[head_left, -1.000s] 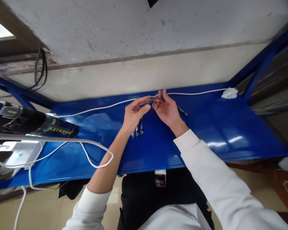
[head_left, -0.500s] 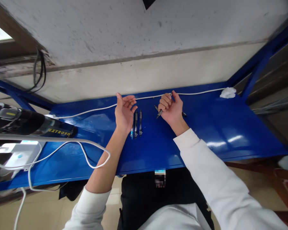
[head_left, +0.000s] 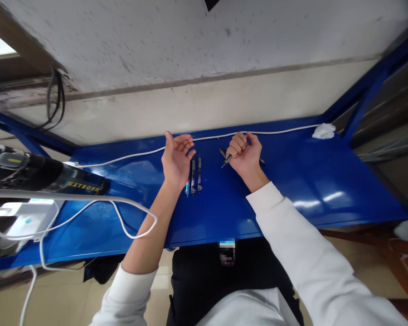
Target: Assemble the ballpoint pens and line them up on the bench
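Fingers curled, my right hand [head_left: 245, 154] grips a pen [head_left: 227, 160] with a grey grip, its tip pointing down and left. Beneath that hand another dark pen [head_left: 222, 152] shows in part on the blue table [head_left: 217, 217], and a dark end [head_left: 262, 161] peeks out on the hand's right side. My left hand [head_left: 177, 158] is open, palm turned inward, holding nothing. Close to its right side lie a blue-tinted pen [head_left: 187, 186] and two clear-and-black pens, one in the middle [head_left: 193, 176] and one at right [head_left: 199, 174], side by side; the hand partly covers the blue-tinted one.
A white cable [head_left: 132, 155] runs along the table's back edge to a crumpled white item [head_left: 324, 131]. At left are a black cylindrical device [head_left: 54, 174], a white power strip [head_left: 29, 224] and looping white cords. Blue frame posts [head_left: 363, 99] rise at the sides.
My right hand has shifted slightly to the right and its pen has tilted a little. My left hand and the row of pens stay almost the same.
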A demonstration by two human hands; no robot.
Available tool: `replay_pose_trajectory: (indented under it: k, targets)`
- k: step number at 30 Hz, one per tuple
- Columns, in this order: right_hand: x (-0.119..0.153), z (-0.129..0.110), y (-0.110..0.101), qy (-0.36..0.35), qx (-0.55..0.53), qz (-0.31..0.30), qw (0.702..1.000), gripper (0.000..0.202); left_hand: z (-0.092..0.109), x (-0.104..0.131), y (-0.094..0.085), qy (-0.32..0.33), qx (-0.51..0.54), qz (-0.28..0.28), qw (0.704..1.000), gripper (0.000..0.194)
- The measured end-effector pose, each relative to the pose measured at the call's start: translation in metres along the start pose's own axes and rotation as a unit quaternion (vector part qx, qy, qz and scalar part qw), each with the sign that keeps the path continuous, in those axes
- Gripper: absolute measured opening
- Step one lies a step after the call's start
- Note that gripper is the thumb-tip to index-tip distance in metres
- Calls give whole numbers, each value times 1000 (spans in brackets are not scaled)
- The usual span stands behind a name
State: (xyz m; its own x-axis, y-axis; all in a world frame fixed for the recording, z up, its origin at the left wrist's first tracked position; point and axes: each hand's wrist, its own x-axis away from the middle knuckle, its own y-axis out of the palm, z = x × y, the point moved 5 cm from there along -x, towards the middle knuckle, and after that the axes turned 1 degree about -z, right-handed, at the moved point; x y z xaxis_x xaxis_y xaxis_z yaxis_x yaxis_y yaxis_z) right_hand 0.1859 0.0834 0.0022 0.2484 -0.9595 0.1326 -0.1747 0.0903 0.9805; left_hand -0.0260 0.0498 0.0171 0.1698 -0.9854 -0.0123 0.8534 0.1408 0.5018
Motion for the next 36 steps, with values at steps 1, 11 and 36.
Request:
replay_pose_trajectory:
  k: [1,11,36]
  targets:
    - [0,0,0,1,-2,2,1000,39,0,0,0,1,-4,0,1000,61]
    - [1,0,-1,-2,-14,26,1000,40,0,2,2,-3,-4,-16,1000,58]
    - [-4,9,2,-48,178,25,983,43,-1,9,13,17,-59,-57,996,47]
